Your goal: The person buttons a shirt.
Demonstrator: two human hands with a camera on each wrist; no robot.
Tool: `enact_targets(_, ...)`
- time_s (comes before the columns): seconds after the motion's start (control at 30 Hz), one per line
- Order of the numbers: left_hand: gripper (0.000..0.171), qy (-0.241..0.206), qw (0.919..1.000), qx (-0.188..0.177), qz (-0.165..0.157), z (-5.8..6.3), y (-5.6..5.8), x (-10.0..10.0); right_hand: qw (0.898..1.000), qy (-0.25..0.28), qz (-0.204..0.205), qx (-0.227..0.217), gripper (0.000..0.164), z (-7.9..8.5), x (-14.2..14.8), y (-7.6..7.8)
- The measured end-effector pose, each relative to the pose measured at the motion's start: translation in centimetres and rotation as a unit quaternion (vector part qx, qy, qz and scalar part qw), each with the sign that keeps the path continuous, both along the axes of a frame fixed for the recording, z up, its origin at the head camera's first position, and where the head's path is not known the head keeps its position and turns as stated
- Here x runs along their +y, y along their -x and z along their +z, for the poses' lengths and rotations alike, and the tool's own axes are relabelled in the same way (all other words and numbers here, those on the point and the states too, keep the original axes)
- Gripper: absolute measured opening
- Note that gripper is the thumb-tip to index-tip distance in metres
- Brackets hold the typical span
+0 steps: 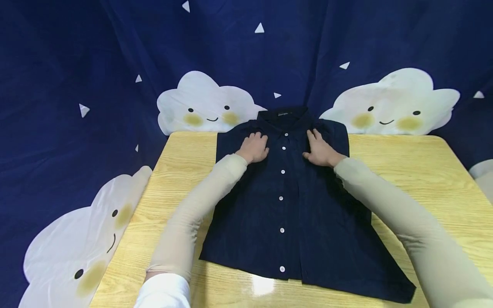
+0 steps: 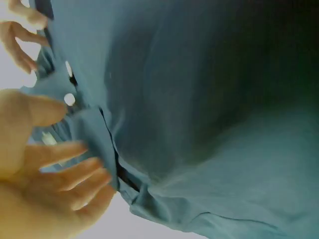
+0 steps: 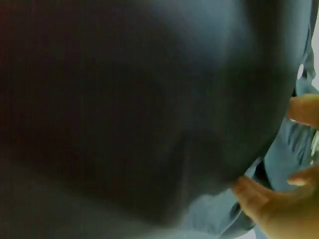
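Note:
A navy button-up shirt (image 1: pixel 252 218) lies spread front up, its collar (image 1: pixel 283 119) at the far end and a column of white buttons (image 1: pixel 283 171) down the middle. My left hand (image 1: pixel 253 148) rests on the upper chest left of the buttons, fingers extended. On the other side, my right hand (image 1: pixel 320 149) touches the upper chest with fingers spread. Close up in the left wrist view, the left fingers (image 2: pixel 75 184) lie near the collar and button strip. The right wrist view is mostly dark cloth, with part of the right hand (image 3: pixel 284 204) at its edge.
The shirt lies on a light wooden table (image 1: pixel 185 158), whose surface shows on both sides. A blue curtain (image 1: pixel 115 42) with white cloud faces (image 1: pixel 208 102) hangs behind and to the left. Beige sleeves (image 1: pixel 188 214) cover both forearms.

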State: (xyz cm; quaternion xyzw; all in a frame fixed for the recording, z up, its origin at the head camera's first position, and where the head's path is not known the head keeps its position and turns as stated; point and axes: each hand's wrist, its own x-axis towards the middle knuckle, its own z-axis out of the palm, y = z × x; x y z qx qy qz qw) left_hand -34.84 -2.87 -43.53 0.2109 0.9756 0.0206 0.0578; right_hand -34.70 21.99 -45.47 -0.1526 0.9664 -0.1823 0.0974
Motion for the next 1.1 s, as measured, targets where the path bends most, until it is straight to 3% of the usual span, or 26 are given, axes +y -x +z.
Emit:
enact_targets(0.17,0.063,0.033,0.9930,-0.095,-0.062,-0.4,-3.5,-1.6,0.995,-0.079,0.063,0.008,0.060,-0.4,0.4,-2.9)
enact_targets(0.23,0.077,0.035,0.9868,-0.141,-0.072,-0.6,-4.7,-2.3,0.992,-0.095,0.086,-0.006,0.063,-0.3,0.6,-4.1)
enact_targets(0.33,0.091,0.050,0.9791,-0.181,-0.079,-1.1,-6.0,-3.2,0.988,-0.096,0.108,-0.048,0.080,-0.1,1.1,-5.5)
enact_targets(0.47,0.099,0.078,0.9762,-0.184,-0.084,-2.0,-7.0,-3.9,0.983,-0.096,0.127,-0.092,0.102,-0.4,1.6,-6.5)
enact_targets(0.63,0.107,0.082,0.9772,-0.184,-0.066,-3.0,-7.6,-4.1,0.980,-0.122,0.132,-0.085,0.116,-1.4,1.7,-7.2)
enact_targets(0.9,0.108,0.090,0.9798,-0.172,-0.047,-3.6,-7.4,-4.1,0.981,-0.152,0.123,-0.018,0.110,-1.5,1.3,-8.7)
enact_targets(1.1,0.103,0.099,0.9801,-0.168,-0.037,-3.8,-7.7,-4.4,0.982,-0.139,0.115,-0.060,0.118,-1.4,1.5,-9.6)
